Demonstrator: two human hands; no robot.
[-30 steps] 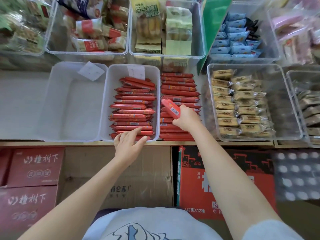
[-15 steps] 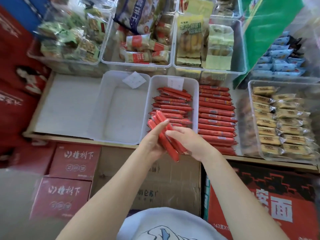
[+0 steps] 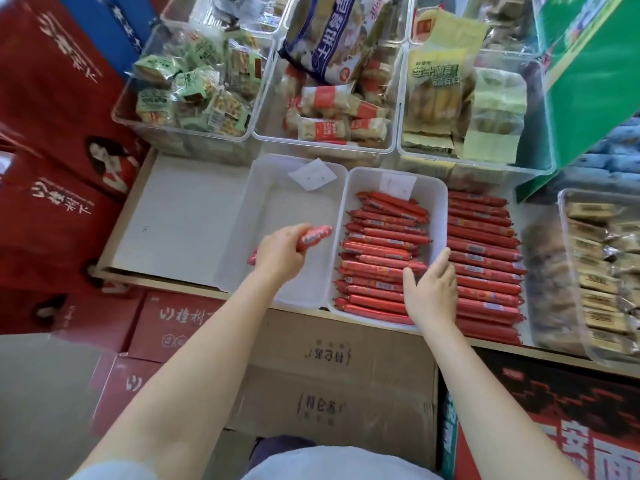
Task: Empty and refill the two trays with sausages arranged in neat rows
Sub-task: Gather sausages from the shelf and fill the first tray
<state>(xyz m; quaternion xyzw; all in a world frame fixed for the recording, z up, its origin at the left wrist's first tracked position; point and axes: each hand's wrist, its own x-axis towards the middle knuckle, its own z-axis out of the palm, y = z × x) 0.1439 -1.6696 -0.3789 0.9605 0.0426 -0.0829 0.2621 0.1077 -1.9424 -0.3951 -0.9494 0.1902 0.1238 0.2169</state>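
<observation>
Two white plastic trays stand side by side on the shelf. The left tray [image 3: 277,202] holds only a paper slip. The right tray [image 3: 438,216] is packed with red sausages [image 3: 384,244] lying crosswise. A further stack of red sausages [image 3: 485,258] lies on the shelf to the right of it. My left hand [image 3: 278,254] grips a small bundle of sausages [image 3: 315,236] over the left tray. My right hand [image 3: 431,289] rests with straight fingers on the sausages at the right tray's near right corner.
Clear bins of snack packets [image 3: 194,88] fill the back row. A clear bin of tan wrapped bars [image 3: 602,282] stands at the far right. A bare white shelf patch [image 3: 180,216] lies left of the trays. Cardboard and red cartons [image 3: 332,362] sit below the shelf edge.
The bundle both hands held in front of the right tray is now in my left hand alone, over the left tray. My right hand let go and went to the right tray's sausages.
</observation>
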